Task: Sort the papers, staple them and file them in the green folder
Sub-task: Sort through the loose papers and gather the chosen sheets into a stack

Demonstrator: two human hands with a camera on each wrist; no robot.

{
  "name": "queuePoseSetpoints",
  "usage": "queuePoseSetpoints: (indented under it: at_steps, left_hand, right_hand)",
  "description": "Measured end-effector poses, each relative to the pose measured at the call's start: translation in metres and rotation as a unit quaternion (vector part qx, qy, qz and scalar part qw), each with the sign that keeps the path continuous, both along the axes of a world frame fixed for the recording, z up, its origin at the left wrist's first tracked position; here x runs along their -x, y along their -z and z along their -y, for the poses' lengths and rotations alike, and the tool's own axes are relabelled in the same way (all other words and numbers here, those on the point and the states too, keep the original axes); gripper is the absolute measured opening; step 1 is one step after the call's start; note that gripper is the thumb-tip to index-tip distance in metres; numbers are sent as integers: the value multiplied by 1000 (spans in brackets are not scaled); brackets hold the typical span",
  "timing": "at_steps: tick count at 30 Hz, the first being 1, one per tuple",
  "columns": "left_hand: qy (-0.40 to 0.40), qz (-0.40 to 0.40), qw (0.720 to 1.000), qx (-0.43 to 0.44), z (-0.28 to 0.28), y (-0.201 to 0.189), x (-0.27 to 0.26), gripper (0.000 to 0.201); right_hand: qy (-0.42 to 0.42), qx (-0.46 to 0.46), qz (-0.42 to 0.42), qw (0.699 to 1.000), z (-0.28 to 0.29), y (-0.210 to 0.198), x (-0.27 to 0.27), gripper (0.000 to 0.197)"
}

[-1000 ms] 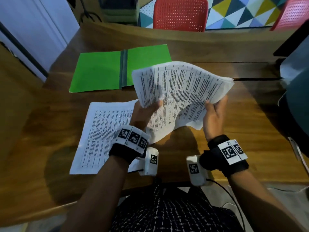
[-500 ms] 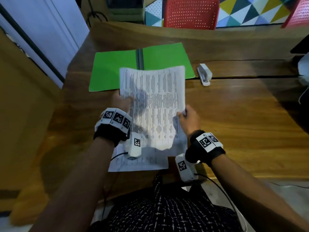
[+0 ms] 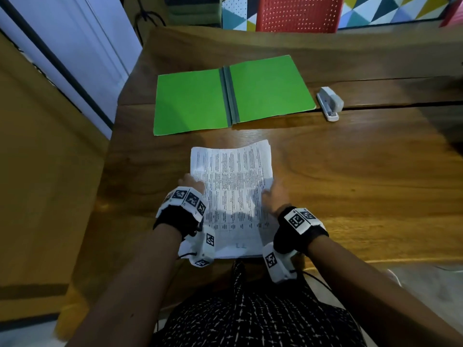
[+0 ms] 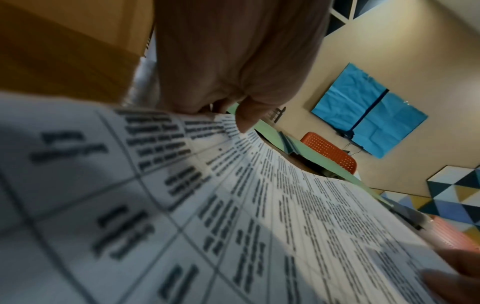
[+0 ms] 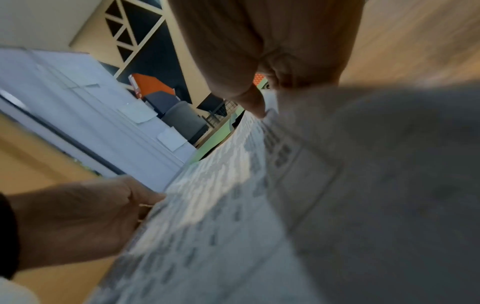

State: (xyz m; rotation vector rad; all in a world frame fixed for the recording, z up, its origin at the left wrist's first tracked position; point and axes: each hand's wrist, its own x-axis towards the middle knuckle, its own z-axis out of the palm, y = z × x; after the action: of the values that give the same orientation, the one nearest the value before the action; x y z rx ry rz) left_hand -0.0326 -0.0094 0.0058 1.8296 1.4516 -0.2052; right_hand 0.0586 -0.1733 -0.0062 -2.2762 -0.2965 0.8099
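Both hands, left hand (image 3: 191, 182) and right hand (image 3: 273, 194), each grip a long edge of the papers (image 3: 233, 186) on the table (image 3: 350, 171), likely squaring them for the stapler (image 3: 329, 102) near the open green folder (image 3: 270, 88).

Wooden table (image 3: 350, 186), grain glossy, seam running across far part. Red perforated chair (image 3: 298, 13) at 12 o'clock beyond table. Wall panel of coloured triangles (image 3: 390, 8) at 1 o'clock. White door (image 3: 75, 53) at 10 o'clock. Blue sheet (image 4: 369, 111) on beige wall. Light dim, warm.
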Motion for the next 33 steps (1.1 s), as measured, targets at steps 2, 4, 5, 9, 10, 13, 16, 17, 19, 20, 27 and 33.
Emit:
queuePoseSetpoints:
  at_steps: [2, 4, 5, 9, 10, 13, 16, 17, 19, 20, 27, 33]
  left_hand:
    - [-7, 44, 999, 29, 2, -1, 1, 37]
    - [-17, 117, 993, 27, 2, -7, 0, 28]
    - [-28, 164, 986, 14, 3, -10, -2, 27]
    - [-59, 397, 916, 17, 13, -52, -30, 28]
    - [-63, 436, 898, 17, 17, -68, -40, 34]
    - [-48, 492, 869, -12, 31, -109, -64, 33]
    - [-43, 536, 843, -7, 45, -117, -69, 43]
    - [-37, 543, 839, 1, 48, -112, -70, 29]
    - [-22, 523, 852, 7, 58, -103, -71, 16]
    - [-7, 522, 853, 7, 64, -102, -70, 10]
    - [-14, 539, 841, -55, 72, -114, -77, 16]
    - [11, 418, 906, -58, 79, -89, -75, 46]
  right_hand:
    - [-8, 2, -5, 1000, 1, -4, 4, 36]
    - [4, -22, 13, 1000, 7, -16, 1, 31]
    - [17, -46, 39, 998, 11, -24, -4, 27]
    - [83, -185, 183, 962, 23, -81, -25, 13]
    - [93, -220, 217, 946, 24, -95, -31, 18]
    - [111, -300, 308, 896, 27, -124, -45, 21]
    - [136, -333, 297, 884, 40, -126, -48, 27]
    - [148, -340, 278, 886, 46, -123, -48, 31]
    - [177, -363, 232, 885, 56, -115, -49, 42]
    - [189, -376, 212, 882, 59, -112, -51, 44]
    - [194, -435, 216, 852, 65, -139, -66, 16]
    - [200, -351, 139, 904, 63, -106, -61, 34]
